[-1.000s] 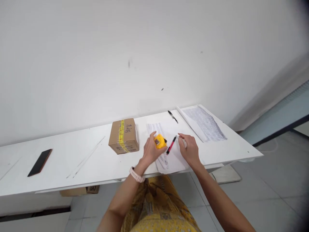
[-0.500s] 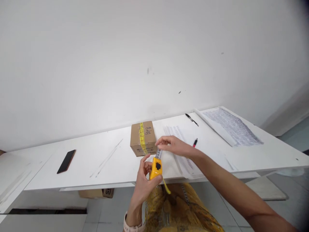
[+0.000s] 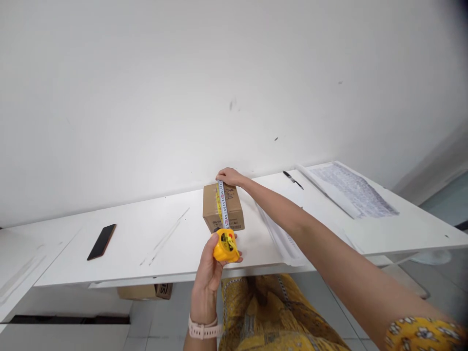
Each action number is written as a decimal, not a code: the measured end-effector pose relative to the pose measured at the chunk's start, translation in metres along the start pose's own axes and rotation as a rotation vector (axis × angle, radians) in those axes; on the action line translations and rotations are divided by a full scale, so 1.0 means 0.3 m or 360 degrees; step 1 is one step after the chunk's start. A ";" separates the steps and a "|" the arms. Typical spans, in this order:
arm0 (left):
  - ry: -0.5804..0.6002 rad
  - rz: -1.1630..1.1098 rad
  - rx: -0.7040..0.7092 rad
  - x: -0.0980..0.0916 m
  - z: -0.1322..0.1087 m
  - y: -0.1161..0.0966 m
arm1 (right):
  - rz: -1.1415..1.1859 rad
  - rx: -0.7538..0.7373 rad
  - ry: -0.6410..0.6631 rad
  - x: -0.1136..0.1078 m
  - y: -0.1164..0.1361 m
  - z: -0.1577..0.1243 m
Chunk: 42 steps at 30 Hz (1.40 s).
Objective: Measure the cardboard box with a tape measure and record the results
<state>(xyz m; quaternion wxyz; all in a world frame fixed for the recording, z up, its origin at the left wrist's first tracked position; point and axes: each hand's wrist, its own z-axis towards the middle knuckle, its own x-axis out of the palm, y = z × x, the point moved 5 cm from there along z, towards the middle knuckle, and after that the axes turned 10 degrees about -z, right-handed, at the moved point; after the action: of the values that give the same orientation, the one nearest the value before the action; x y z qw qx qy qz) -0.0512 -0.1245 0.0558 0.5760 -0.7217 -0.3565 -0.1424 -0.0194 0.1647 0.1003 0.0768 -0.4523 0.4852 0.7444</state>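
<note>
A small cardboard box (image 3: 210,204) with yellow printed tape and handwriting on top sits on the white table (image 3: 153,222). My left hand (image 3: 214,256) is closed around a yellow tape measure (image 3: 225,246), just in front of the box. From its case the marked blade (image 3: 223,202) runs across the box top, along the tape strip, to the far edge. There my right hand (image 3: 228,176) pinches the blade's end, its fingertips at the box's back edge. The hook end is hidden under the fingers.
A phone (image 3: 101,242) lies on the left. Right of the box are printed sheets (image 3: 288,246), a black pen (image 3: 293,180) and more written paper (image 3: 353,190). A wall (image 3: 183,97) rises behind the table. Another cardboard box (image 3: 142,291) shows below the front edge.
The blade has been drawn out much longer. My right hand has moved away to the box's far edge, and my left hand has turned the case and lowered slightly to the left.
</note>
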 end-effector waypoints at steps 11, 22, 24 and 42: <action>0.0052 0.0031 -0.0073 0.012 -0.005 0.028 | 0.0223 0.0061 0.0029 0.054 -0.056 -0.039; 0.0034 0.0046 -0.0076 -0.004 -0.037 0.060 | 0.0702 0.0047 0.0007 0.106 -0.092 -0.061; 0.0018 0.0068 -0.0057 -0.003 -0.036 0.051 | 0.0660 0.0052 0.0017 0.093 -0.080 -0.063; -0.0270 0.0657 0.0279 -0.275 0.307 -0.565 | 0.0746 0.0168 -0.0422 0.069 -0.051 -0.597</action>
<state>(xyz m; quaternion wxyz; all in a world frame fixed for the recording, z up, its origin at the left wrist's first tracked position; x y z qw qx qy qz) -0.2433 -0.0537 0.1015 0.6214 -0.7359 -0.2596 0.0708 0.0844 0.0242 0.0533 -0.0112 -0.2218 0.6004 0.7683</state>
